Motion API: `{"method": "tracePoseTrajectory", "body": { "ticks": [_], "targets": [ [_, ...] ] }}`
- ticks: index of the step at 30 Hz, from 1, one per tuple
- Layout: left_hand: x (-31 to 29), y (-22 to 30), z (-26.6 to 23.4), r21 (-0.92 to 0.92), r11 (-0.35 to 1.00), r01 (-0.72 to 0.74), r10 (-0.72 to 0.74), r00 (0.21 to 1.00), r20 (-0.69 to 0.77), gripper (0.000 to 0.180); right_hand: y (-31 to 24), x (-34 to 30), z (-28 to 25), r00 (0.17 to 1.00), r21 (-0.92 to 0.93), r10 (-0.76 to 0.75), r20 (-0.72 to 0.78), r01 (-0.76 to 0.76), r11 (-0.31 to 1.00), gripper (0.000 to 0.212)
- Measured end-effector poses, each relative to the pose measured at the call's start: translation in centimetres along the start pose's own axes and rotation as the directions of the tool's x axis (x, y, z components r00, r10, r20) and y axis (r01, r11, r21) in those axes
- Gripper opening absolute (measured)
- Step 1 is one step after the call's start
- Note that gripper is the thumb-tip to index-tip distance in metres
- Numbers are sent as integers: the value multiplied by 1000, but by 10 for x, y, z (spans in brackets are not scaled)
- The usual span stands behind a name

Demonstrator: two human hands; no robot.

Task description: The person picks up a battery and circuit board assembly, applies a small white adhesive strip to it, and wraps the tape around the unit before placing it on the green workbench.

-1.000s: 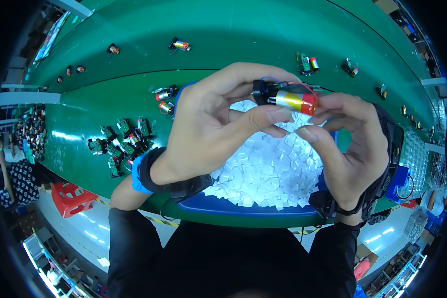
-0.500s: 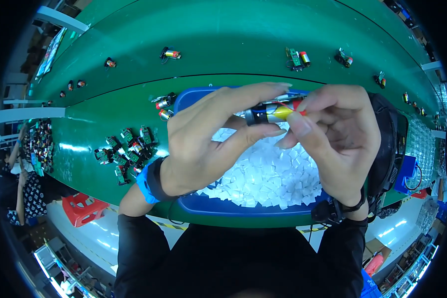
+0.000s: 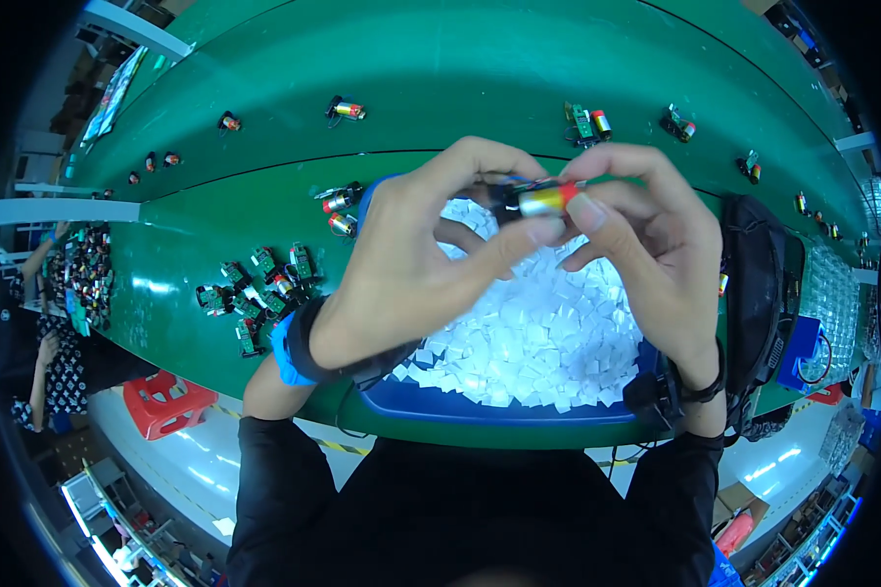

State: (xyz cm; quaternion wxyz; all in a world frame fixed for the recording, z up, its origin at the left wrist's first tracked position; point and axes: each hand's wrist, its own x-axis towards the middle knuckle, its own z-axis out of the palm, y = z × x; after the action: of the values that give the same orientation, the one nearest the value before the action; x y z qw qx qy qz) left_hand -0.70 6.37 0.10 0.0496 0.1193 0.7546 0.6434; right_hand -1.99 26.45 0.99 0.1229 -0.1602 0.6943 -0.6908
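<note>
Above a blue tray, I hold a battery assembly between both hands. Its cylindrical cell is wrapped in yellow and red, with a dark part at the left end; motion blurs the finer detail. My left hand has its thumb under the dark end and its index finger arched over the top. At the red end, my right hand pinches with thumb and index finger. Many small white square pieces fill the tray below. Parts of the assembly are hidden behind my fingers.
Left of the tray lies a pile of similar assemblies with green boards, and two more assemblies lie by its corner. Others are spaced along the far green strip. A black bag and clear plastic trays stand right.
My left hand's index finger has lifted into a higher arch over the assembly. The assembly has shifted slightly up and left in the picture, and my right hand has moved with it.
</note>
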Motion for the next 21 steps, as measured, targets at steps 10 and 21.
{"method": "tracePoseTrajectory", "body": {
  "ticks": [10,21],
  "targets": [
    [123,-106,-79,613,768,185,-287,955,72,49,94,119,-115,964,-810,194,-182,-259,526,41],
    [52,-45,-49,110,982,153,-167,977,135,52,56,92,-62,990,-681,-141,32,125,721,24]
  ]
}}
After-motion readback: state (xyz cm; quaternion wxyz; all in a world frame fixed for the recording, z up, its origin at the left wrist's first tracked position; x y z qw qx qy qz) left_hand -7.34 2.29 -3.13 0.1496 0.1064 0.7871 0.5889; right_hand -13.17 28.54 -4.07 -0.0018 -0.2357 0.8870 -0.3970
